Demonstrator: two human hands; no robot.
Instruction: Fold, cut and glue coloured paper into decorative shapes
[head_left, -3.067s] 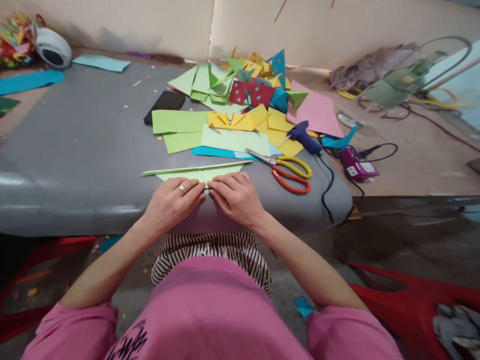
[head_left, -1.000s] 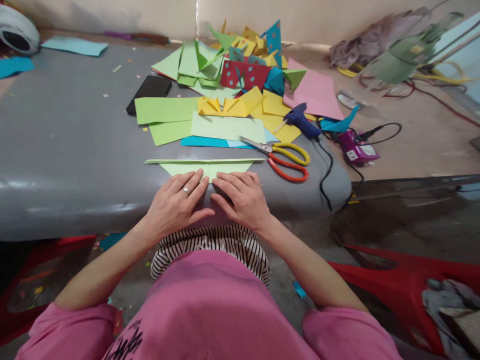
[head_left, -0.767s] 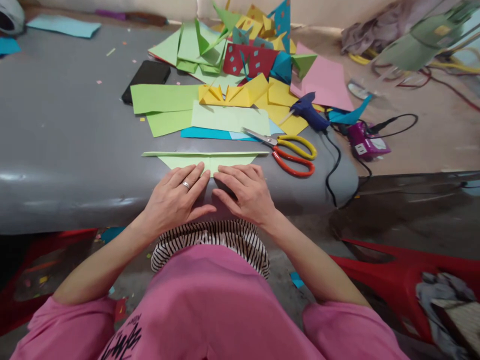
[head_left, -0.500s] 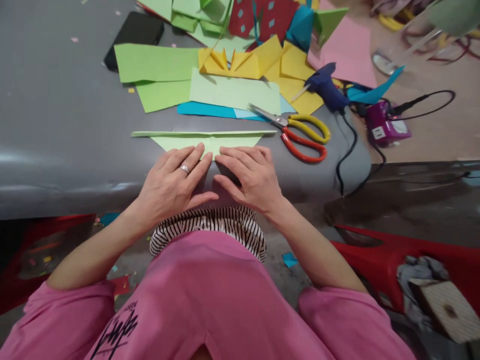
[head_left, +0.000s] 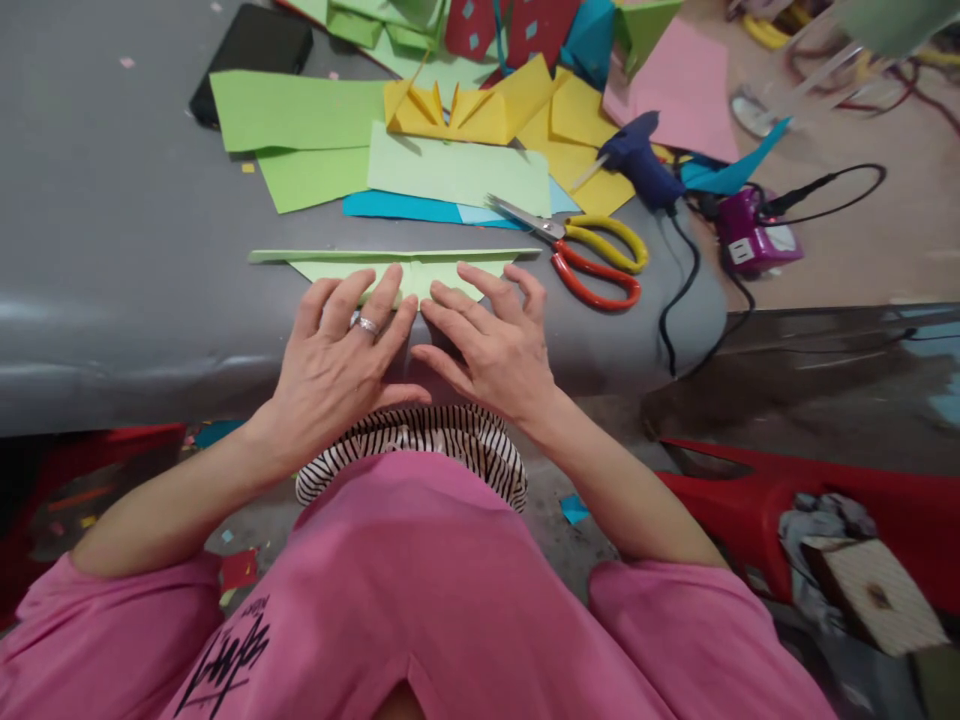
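A pale green folded paper (head_left: 420, 268) lies near the front edge of the grey table (head_left: 127, 270), with a long thin flap along its far side. My left hand (head_left: 337, 350), with a ring on it, presses flat on the paper's left half, fingers spread. My right hand (head_left: 487, 340) presses flat on its right half. The two hands meet at the centre fold and cover most of the paper's near part.
Scissors (head_left: 589, 265) with yellow and orange handles lie just right of the paper. Behind are green, blue and yellow paper sheets (head_left: 457, 170), a blue glue gun (head_left: 637, 160) with a black cord, a black phone (head_left: 251, 45), and a purple device (head_left: 754, 240). A red stool (head_left: 772, 500) stands at right.
The camera has tilted downward and closer. My fingers have spread and slid slightly forward over the green paper. The paper stays in place.
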